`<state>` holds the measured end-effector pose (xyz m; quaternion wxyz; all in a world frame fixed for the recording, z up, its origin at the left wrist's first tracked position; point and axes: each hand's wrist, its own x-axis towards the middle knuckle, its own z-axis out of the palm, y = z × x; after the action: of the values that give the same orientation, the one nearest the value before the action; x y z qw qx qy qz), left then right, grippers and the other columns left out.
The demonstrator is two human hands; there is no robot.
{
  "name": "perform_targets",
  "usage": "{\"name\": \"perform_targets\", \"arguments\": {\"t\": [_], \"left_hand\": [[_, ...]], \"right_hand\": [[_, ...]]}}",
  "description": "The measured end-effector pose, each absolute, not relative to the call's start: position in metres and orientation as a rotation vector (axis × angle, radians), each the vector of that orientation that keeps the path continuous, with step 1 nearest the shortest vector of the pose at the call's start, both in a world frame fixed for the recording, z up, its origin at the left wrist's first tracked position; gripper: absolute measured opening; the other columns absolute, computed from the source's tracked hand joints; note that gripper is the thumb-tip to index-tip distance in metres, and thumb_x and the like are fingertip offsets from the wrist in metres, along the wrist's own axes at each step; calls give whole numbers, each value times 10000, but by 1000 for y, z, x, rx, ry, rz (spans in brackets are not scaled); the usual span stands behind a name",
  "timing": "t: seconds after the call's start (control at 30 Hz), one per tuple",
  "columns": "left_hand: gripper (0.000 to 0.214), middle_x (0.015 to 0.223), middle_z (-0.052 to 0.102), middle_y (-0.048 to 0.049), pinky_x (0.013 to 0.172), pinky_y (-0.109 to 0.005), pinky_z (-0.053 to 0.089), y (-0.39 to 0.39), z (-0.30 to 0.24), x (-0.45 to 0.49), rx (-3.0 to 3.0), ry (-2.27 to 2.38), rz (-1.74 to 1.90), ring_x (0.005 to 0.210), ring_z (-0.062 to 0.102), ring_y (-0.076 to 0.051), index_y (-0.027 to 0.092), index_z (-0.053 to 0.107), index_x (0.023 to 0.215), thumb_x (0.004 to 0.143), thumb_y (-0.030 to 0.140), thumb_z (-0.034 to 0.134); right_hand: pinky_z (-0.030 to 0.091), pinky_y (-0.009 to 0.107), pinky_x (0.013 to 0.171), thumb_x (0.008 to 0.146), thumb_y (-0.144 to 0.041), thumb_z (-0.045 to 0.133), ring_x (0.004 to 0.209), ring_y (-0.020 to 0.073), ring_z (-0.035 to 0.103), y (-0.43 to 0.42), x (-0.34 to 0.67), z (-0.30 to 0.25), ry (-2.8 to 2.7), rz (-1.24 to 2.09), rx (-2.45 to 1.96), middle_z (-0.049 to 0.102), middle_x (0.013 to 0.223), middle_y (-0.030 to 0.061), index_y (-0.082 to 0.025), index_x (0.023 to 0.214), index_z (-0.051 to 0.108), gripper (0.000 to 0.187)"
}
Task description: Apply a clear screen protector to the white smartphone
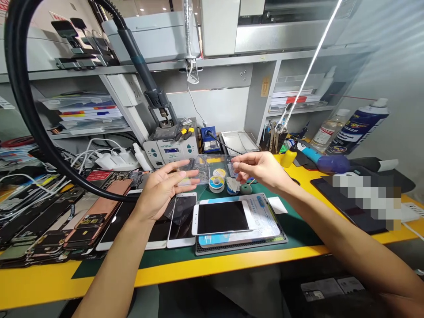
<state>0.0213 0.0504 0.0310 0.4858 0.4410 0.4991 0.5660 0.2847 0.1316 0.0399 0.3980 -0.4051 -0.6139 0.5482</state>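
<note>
Two hands (162,191), three smartphones (221,217) (white-framed, screens up), two spools (216,183), one spray can (361,126)

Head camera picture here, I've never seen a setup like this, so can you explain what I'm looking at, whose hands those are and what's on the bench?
This is one picture, taken by a camera worn on a person's head, looking down at their own bare hands. The left hand and right hand are open, holding nothing, above a green mat on a yellow workbench. A white smartphone lies on the mat, with more phones and phone parts to the left. Behind stand a soldering station and a solder spool, and a black hose curves past.
</note>
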Motion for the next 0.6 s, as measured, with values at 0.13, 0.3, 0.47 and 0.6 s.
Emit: {"name": "perform_targets", "arguments": {"t": [0.13,0.3,0.47,0.6], "left_hand": [[421,1117,811,-153,931,-447,653,49,29,22,1179,1251,1418,958,807,-305,151,646,1264,874,257,765],[406,1087,819,-133,899,-420,654,48,26,21,1225,1233,1442,917,813,-290,170,659,1243,870,279,777],[414,1074,822,-132,884,-430,652,49,26,18,1218,1232,1445,884,815,-293,176,668,1224,850,296,798],[397,1045,828,-115,856,-394,658,50,28,19,1191,1230,1453,840,818,-266,184,673,1195,834,278,808]], "right_hand": [[560,216,502,772,-379,882,562,136,681,133,288,42,-1632,1395,-1026,746,708,74,-113,897,782,311],[561,216,539,848,-503,791,605,157,721,134,292,46,-1707,1296,-1029,762,755,103,-121,808,775,385],[547,239,506,832,-499,797,564,170,702,136,292,49,-1609,1353,-1009,743,703,109,-116,754,755,393],[546,254,496,835,-461,792,526,174,690,138,292,51,-1546,1406,-980,725,653,109,-114,704,739,375]]}}
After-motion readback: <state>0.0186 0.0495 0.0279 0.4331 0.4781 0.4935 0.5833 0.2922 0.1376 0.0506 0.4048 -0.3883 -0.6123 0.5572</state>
